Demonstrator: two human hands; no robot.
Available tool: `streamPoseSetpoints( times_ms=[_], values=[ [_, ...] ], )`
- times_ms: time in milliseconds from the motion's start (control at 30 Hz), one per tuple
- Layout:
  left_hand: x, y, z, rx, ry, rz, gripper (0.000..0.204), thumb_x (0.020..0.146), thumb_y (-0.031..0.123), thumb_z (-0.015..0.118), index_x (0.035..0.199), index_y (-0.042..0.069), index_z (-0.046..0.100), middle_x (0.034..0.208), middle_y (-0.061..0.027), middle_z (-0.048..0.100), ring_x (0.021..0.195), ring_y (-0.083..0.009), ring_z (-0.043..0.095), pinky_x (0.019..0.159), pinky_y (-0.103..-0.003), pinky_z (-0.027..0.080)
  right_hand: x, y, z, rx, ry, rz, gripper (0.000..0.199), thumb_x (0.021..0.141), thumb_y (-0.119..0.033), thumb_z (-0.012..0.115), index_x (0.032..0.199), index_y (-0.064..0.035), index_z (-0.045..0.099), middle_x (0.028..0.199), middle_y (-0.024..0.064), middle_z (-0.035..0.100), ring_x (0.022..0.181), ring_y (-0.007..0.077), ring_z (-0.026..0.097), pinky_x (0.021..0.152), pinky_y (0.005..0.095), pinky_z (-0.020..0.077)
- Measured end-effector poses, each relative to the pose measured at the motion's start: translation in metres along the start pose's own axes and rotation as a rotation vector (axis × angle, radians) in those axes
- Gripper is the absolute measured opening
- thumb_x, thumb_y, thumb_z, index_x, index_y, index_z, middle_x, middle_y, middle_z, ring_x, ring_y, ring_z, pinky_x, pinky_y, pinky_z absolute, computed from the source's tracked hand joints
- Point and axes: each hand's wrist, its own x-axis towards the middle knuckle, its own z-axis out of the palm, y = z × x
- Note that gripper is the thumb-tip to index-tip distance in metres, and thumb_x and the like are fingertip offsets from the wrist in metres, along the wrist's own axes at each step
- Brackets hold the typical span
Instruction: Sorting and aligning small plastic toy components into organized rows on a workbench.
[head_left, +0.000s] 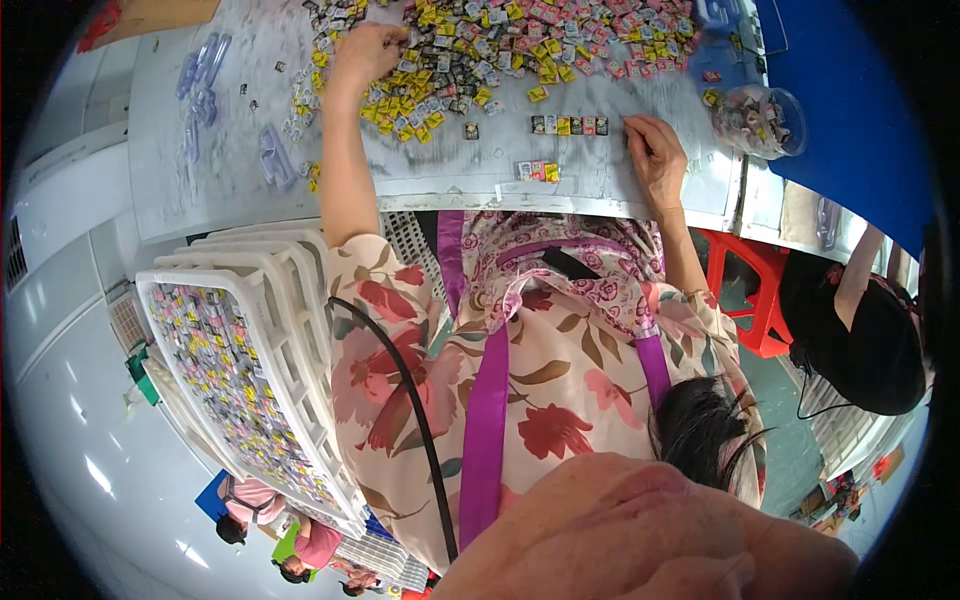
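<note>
My left hand [365, 55] is over the left part of a loose pile of small square printed pieces [490, 50], yellow, pink, black and pale. Its fingers are bent together among the pieces; whatever is between them is too small to make out. My right hand [657, 160] rests on the table with its fingers loosely bent and apart, holding nothing that shows. Just left of its fingertips lies a straight row of several pieces [570, 125]. Nearer me, a shorter row [538, 172] sits in a clear plastic strip at the table edge. A single dark piece [471, 131] lies left of the long row.
A clear round tub [760, 122] of pieces stands at the right. Clear plastic holders [275, 157] lie on the table's left side. White crates [300, 260] stand at my left, one tray full of pieces [235, 370]. A red stool [755, 290] and another person [855, 330] are at the right.
</note>
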Motion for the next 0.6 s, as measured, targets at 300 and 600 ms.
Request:
streamPoseSetpoints(
  times_ms=[300,600],
  values=[
    [-0.067,0.109,0.072,-0.106,0.557,0.283,0.048,0.086,0.033,0.077,0.126,0.009,0.067,0.141,-0.0159,0.056,0.127,-0.0402,0.052,0.104,-0.049,0.042,-0.003,0.003,0.0,-0.011,-0.007,-0.034,0.018,0.09,0.002,0.071,0.107,-0.0017,0.075,0.106,0.0107,0.072,0.091,0.0226,0.071,0.074,0.0314,0.0578],
    [0.017,0.074,0.039,-0.24,0.734,0.11,0.031,0.093,0.029,0.073,0.117,0.009,0.075,0.104,-0.0098,0.074,0.098,-0.0303,0.068,0.092,-0.043,0.049,0.001,0.003,0.003,0.015,0.002,-0.01,0.016,0.087,-0.002,0.074,0.102,-0.0047,0.076,0.104,0.0103,0.073,0.09,0.0269,0.071,0.073,0.0346,0.0583]
  ],
)
